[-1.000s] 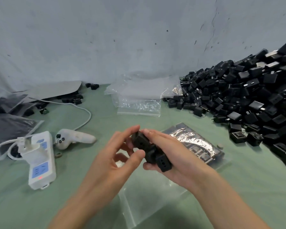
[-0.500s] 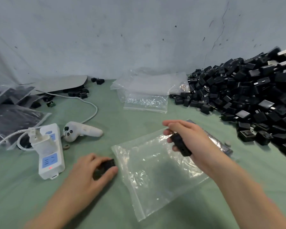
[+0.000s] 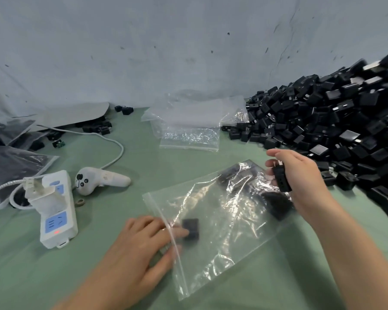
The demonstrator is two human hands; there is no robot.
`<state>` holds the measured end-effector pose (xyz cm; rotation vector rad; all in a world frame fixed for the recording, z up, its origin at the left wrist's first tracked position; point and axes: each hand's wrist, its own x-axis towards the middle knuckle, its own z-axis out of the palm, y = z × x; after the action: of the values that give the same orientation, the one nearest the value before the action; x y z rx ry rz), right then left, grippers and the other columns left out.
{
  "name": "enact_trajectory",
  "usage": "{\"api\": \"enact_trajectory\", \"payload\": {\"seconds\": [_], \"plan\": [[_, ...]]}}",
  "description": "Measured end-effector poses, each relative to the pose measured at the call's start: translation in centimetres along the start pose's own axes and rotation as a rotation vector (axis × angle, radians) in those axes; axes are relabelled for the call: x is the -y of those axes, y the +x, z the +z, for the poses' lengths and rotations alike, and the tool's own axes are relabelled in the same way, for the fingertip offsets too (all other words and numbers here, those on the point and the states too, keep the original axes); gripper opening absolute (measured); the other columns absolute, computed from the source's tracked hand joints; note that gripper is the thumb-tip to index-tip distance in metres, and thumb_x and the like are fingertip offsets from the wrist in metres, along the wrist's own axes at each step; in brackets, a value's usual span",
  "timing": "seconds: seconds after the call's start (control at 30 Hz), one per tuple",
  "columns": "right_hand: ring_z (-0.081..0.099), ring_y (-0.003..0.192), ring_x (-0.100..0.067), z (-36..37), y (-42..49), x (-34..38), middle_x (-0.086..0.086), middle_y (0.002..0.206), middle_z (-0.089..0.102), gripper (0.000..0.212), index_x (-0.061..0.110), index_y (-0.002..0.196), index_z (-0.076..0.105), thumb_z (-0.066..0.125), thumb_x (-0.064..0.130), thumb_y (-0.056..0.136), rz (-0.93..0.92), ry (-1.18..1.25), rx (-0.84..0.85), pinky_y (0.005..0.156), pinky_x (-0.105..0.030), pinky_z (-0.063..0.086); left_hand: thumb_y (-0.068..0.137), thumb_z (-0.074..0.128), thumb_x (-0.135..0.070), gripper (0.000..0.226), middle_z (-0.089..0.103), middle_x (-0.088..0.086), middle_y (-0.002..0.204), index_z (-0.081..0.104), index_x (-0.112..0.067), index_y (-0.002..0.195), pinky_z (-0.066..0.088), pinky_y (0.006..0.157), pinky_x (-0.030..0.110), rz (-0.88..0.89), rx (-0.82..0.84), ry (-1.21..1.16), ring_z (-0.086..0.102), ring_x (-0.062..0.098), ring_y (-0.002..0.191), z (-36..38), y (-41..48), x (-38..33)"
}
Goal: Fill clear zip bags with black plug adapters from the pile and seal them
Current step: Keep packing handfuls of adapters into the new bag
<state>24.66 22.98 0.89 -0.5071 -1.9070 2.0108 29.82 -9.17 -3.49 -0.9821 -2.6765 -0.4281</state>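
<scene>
Slid rightward since the earlier frame, the left hand (image 3: 143,247) now reaches into the mouth of the clear zip bag (image 3: 222,242). Its fingers lie stretched flat, tips against a black adapter (image 3: 190,228) just inside. Across the bag, the right hand (image 3: 300,182) curls round a second adapter (image 3: 283,180). Just right of that hand, the pile (image 3: 345,130) lies on the green desk (image 3: 20,276).
</scene>
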Motion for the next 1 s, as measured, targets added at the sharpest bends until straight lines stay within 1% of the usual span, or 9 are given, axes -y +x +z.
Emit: {"api": "enact_trajectory", "payload": {"seconds": [0.13,0.23,0.33,0.43,0.53,0.63,0.77,0.9,1.0], "plan": [[0.060,0.061,-0.005,-0.9,0.4,-0.3,0.003,0.080,0.066,0.023,0.023,0.092,0.073,0.050,0.019,0.096,-0.049,-0.085,-0.057,0.061,-0.025,0.045,0.101,0.036,-0.053,0.040,0.058,-0.020,0.132,0.049,-0.043,0.137,0.036,0.102,0.031,0.061,0.135,0.010,0.054,0.014,0.117,0.4,2.4,-0.2],[0.058,0.057,0.001,-1.5,0.6,-0.6,0.006,0.078,0.066,0.024,0.025,0.089,0.072,0.049,0.021,0.095,-0.106,-0.147,-0.123,0.062,-0.025,0.043,0.100,0.029,-0.061,0.047,0.048,-0.018,0.143,0.036,-0.051,0.145,0.033,0.114,0.034,0.041,0.191,-0.043,0.040,0.012,0.132,1.4,5.0,-0.5],[0.059,0.058,0.000,-1.7,0.6,-0.7,0.006,0.078,0.066,0.025,0.026,0.088,0.072,0.049,0.022,0.095,-0.088,-0.129,-0.126,0.063,-0.026,0.044,0.100,0.040,-0.049,0.048,0.059,-0.005,0.130,0.046,-0.036,0.146,0.041,0.108,0.041,0.114,0.192,-0.017,0.049,0.017,0.125,2.6,7.6,-1.4],[0.060,0.059,-0.001,-1.7,0.7,-0.6,0.007,0.075,0.066,0.024,0.024,0.089,0.073,0.050,0.020,0.095,-0.038,-0.051,-0.108,0.064,-0.026,0.045,0.101,0.027,-0.054,0.054,0.061,-0.004,0.118,0.040,-0.031,0.150,0.040,0.104,0.041,0.193,0.231,0.030,0.048,0.016,0.117,3.1,9.8,-2.7],[0.060,0.060,-0.004,-1.9,0.8,-0.6,0.009,0.070,0.066,0.024,0.022,0.090,0.074,0.051,0.020,0.095,-0.005,-0.009,-0.094,0.067,-0.029,0.046,0.101,0.024,-0.054,0.055,0.059,-0.008,0.113,0.035,-0.033,0.151,0.037,0.104,0.036,0.251,0.237,0.038,0.046,0.012,0.111,3.6,10.2,-3.4],[0.060,0.060,-0.003,-2.1,0.8,-0.8,0.009,0.070,0.066,0.023,0.023,0.090,0.074,0.051,0.021,0.095,0.002,-0.010,-0.079,0.070,-0.031,0.047,0.103,0.030,-0.050,0.049,0.056,-0.012,0.120,0.043,-0.031,0.146,0.039,0.102,0.029,0.258,0.192,-0.008,0.046,0.007,0.113,3.7,9.3,-3.3],[0.061,0.064,-0.007,-2.2,1.0,-0.5,0.006,0.074,0.067,0.023,0.022,0.093,0.074,0.051,0.021,0.096,0.016,-0.001,-0.071,0.075,-0.033,0.047,0.104,0.036,-0.043,0.044,0.059,-0.014,0.116,0.045,-0.029,0.145,0.036,0.098,0.022,0.278,0.142,-0.017,0.043,-0.001,0.106,4.2,10.3,-3.4],[0.063,0.068,-0.012,-2.0,0.9,-0.4,-0.001,0.082,0.068,0.020,0.017,0.097,0.073,0.053,0.020,0.096,0.098,0.139,-0.047,0.070,-0.031,0.047,0.104,0.039,-0.041,0.048,0.061,-0.007,0.124,0.042,-0.024,0.149,0.044,0.101,0.031,0.292,0.107,-0.007,0.048,0.006,0.113,5.0,12.1,-4.5],[0.063,0.063,-0.016,-1.7,0.6,0.0,-0.008,0.079,0.067,0.017,0.008,0.103,0.067,0.052,0.014,0.097,0.246,0.485,0.034,0.059,-0.026,0.052,0.105,0.035,-0.041,0.052,0.057,-0.007,0.129,0.032,-0.024,0.154,0.042,0.101,0.034,0.292,0.127,0.010,0.050,0.012,0.115,5.2,11.6,-4.5]]}}
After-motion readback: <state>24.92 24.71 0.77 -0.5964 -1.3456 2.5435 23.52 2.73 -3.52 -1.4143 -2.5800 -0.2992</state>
